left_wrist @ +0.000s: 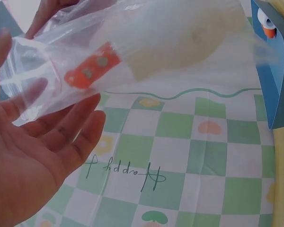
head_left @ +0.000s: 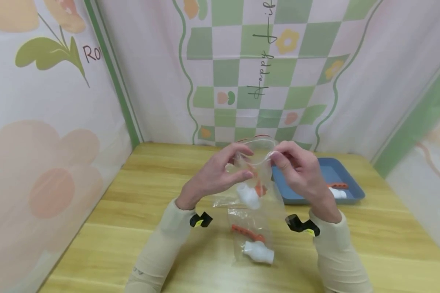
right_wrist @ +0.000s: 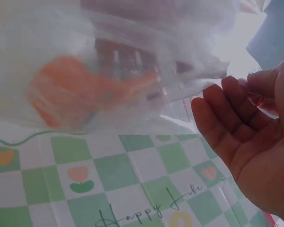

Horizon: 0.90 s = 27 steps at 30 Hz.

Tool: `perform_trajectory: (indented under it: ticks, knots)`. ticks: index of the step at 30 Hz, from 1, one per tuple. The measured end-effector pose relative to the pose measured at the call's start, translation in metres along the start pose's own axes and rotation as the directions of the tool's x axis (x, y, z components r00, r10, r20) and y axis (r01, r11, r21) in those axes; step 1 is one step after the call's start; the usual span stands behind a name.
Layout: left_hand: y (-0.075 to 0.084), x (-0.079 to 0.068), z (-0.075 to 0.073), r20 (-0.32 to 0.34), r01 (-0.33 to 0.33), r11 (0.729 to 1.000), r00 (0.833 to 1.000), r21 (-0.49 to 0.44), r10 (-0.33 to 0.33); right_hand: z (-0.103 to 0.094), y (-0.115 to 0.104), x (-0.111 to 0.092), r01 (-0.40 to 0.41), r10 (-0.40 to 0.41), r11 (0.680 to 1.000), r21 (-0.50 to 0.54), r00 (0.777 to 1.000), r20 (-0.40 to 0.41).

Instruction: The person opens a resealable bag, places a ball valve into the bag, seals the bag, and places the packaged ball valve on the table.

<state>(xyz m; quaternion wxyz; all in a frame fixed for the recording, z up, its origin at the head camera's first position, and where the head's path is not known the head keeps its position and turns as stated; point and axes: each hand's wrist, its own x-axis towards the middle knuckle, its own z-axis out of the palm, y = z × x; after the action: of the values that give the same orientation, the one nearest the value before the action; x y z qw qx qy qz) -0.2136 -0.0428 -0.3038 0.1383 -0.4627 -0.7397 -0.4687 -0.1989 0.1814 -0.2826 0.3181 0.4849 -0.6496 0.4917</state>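
Note:
A clear zip bag hangs upright between both hands, its mouth spread at the top. Inside it is a white plastic ball valve with an orange handle. At the bag's mouth, my left hand has thumb and fingers apart; the index finger shows through the plastic in the left wrist view. My right hand pinches the opposite edge of the mouth between thumb and fingertips. On the table nearer me lies a second clear bag holding another white valve with an orange handle.
A blue tray stands at the right behind my right hand, with a white valve and orange handle in it. Printed curtains rise behind and beside the wooden table.

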Motion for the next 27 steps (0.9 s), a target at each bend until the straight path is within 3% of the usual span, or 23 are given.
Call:
perform_trajectory:
  ticks: [10,18,23,27]
  knots:
    - [-0.004,-0.001,-0.008,-0.008,-0.098,0.994,0.995,0.055,0.099,-0.021,0.001,-0.001,-0.007,0.008,1.000,0.011,0.999,-0.033]
    - [-0.005,-0.001,-0.012,-0.050,-0.125,0.983,0.990,0.135,0.133,-0.037,0.001,0.002,0.027,-0.028,0.999,0.041,0.999,0.030]
    - [-0.003,-0.001,-0.011,-0.094,-0.135,0.974,0.984,0.179,0.154,-0.050,0.002,-0.002,-0.015,0.018,0.999,-0.030,0.995,0.100]
    - [-0.001,-0.001,-0.010,-0.132,-0.141,0.970,0.977,0.197,0.168,-0.054,0.001,-0.003,-0.041,0.044,0.999,-0.020,0.987,0.153]
